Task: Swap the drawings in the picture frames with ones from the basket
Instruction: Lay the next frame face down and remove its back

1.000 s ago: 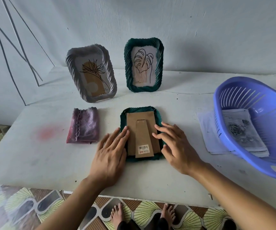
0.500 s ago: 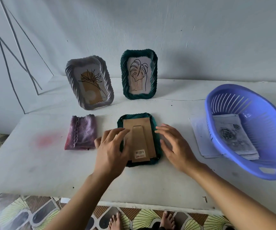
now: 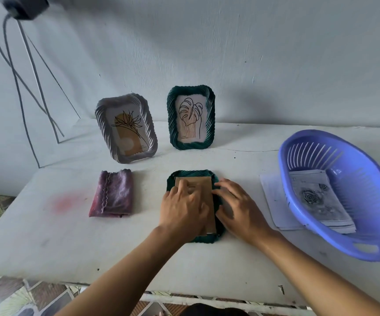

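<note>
Two hands on face-down frame [image 3: 191, 174]: left hand [image 3: 182, 210] curled, grip unclear; right hand [image 3: 239, 208] flat.

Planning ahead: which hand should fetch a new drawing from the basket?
Probably the right hand: it rests at the face-down green frame's right edge, nearest the blue basket; the left hand lies on the cardboard back and would have to cross.

Centre: a dark green ribbed picture frame [image 3: 191, 174] shows its brown cardboard back [image 3: 200, 184]. Left, a mottled purple cloth [image 3: 113, 195]; right, a periwinkle slotted plastic basket [image 3: 362, 197] holding a grey rose drawing [image 3: 314, 199].
</note>
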A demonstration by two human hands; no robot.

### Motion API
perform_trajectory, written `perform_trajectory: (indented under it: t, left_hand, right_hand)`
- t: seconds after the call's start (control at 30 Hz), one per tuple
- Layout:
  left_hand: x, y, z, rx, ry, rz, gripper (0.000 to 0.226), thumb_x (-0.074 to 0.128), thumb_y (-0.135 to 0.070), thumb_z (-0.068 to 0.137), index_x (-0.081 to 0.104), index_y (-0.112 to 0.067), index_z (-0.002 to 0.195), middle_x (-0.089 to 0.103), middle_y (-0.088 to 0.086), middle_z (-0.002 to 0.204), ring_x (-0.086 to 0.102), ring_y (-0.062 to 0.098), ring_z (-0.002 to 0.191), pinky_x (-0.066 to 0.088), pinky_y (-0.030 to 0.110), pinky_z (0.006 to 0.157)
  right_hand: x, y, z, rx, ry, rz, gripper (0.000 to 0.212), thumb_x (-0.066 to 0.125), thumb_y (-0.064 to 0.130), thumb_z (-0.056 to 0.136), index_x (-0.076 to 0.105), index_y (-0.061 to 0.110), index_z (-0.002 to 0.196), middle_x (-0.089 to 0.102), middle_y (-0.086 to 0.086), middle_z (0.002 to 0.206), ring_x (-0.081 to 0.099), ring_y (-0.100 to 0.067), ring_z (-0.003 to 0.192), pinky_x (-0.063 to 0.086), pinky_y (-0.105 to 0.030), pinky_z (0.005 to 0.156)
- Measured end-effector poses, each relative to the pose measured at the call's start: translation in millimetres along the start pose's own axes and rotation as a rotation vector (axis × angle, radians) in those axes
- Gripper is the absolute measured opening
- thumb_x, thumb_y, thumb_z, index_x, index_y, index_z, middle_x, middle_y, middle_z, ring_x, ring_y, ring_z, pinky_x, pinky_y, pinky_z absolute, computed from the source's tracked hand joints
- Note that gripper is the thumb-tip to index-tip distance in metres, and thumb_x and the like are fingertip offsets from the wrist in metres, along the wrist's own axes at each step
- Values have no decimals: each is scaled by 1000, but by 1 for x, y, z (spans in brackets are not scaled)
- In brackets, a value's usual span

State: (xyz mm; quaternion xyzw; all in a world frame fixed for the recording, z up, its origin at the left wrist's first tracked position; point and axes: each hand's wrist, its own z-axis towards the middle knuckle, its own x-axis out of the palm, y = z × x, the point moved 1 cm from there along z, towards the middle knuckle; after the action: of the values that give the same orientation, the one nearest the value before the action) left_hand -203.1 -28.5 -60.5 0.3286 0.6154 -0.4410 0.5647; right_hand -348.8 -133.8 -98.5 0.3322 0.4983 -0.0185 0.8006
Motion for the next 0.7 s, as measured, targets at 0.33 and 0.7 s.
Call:
perform_trajectory:
  t: [0.33, 0.7]
  left_hand:
    - [-5, 12, 1, 61, -53, -276, 21, 46, -36, 92, 59, -20, 92, 52, 1, 120, 60, 29, 87, 47, 34, 74]
    - [-11, 25, -1, 41, -26, -530, 40, 40, -47, 85, 67, -25, 105, 59, -4, 118, 58, 17, 101, 48, 32, 86]
  right_hand:
    - [-4, -6, 1, 64, -31, 178, 48, 57, 26, 81, 56, 21, 128, 55, 9, 132, 45, -3, 128, 40, -29, 109]
    - [-2, -8, 3, 51, -70, 190, 34, 57, 27, 91, 63, 17, 123, 60, 7, 126, 49, -5, 124, 44, -34, 106]
